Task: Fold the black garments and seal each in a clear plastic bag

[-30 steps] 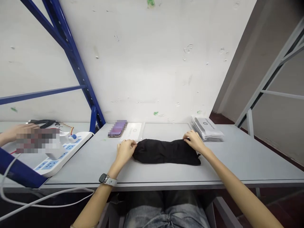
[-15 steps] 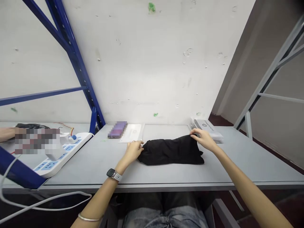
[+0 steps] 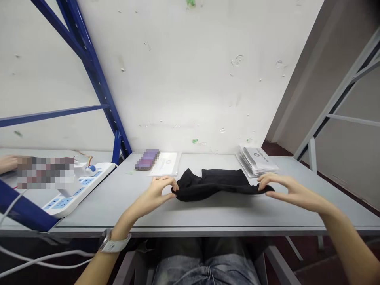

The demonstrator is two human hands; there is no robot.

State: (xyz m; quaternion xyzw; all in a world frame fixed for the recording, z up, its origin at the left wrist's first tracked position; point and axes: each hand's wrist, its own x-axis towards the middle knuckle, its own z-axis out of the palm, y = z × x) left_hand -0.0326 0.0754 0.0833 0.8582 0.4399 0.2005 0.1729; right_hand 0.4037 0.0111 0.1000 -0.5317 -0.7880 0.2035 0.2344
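A piece of black cloth [image 3: 212, 186] lies across the middle of the table, its near edge lifted off the surface. My left hand [image 3: 160, 192] pinches that edge at its left end between thumb and fingers. At the right end, my right hand [image 3: 286, 190] grips the other corner between thumb and fingers. The edge stretches between both hands with a slight sag. The cloth's back part rests on the table, with a raised fold at its left. What kind of garment or cover it is, I cannot tell.
A flat white packet [image 3: 165, 164] and a blurred purple phone-like item [image 3: 147, 159] lie at the back left. A stack of white printed packets [image 3: 257, 161] sits back right. At left are a power strip [image 3: 80, 194], a blue frame [image 3: 97, 79] and another person's hand [image 3: 12, 163].
Both hands have shifted, the right one outward and toward me. The cloth's near edge has come up off the table, and the cloth is now partly opened or folded between the hands.
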